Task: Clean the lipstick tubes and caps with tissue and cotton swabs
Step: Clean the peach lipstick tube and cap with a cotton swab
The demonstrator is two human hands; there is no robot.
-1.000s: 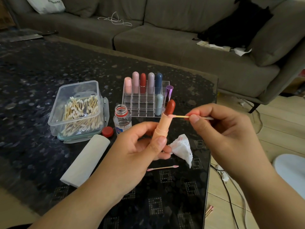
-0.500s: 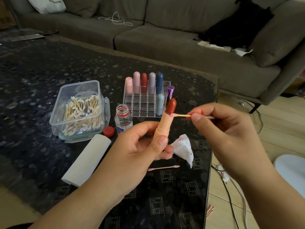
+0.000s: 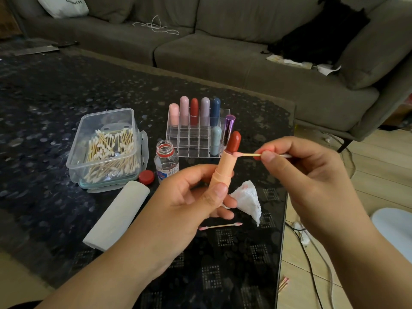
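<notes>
- Far left: clear box of cotton swabs [image 3: 107,150] on the dark table [image 3: 44,108].
- My left hand [image 3: 189,208] grips the peach lipstick tube [image 3: 225,168] upright, red bullet exposed.
- My right hand [image 3: 312,172] pinches a cotton swab [image 3: 247,154], pink tip touching the tube's rim.
</notes>
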